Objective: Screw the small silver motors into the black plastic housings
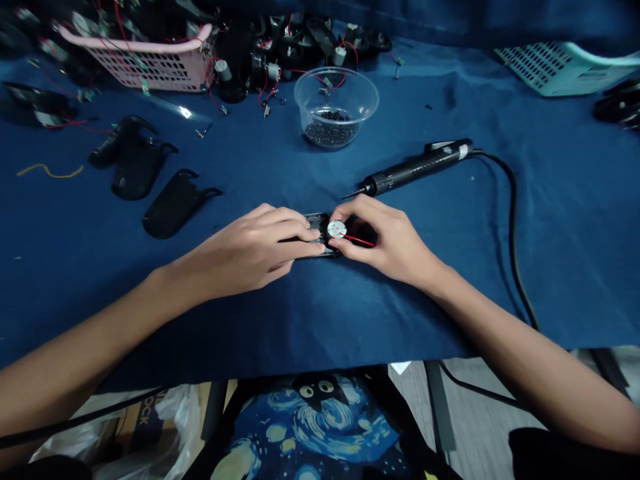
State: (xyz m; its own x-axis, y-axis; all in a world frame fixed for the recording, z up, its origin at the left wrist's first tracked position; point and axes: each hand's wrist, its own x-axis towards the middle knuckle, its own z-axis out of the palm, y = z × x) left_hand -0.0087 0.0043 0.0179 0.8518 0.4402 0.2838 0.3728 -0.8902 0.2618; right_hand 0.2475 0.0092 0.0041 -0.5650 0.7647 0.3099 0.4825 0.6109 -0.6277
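Note:
On the blue cloth lies a dark device housing (316, 221), partly covered by my fingers. My left hand (265, 243) is closed over its left part, fingertips resting near its middle. Thumb and forefinger of my right hand (380, 233) pinch a small round white part (337, 229) at the right part of the housing. From the white part a short red wire (361, 240) runs toward my right palm. What lies under my right palm is dark and partly hidden.
A cordless-looking screwdriver shape with a cable (420, 167) lies behind my right hand. Further back stands a clear bowl (336, 100) of small dark pieces. Black shells (175, 205) lie at left. A pink basket (165, 63), wired black parts and a green basket (565, 70) line the back.

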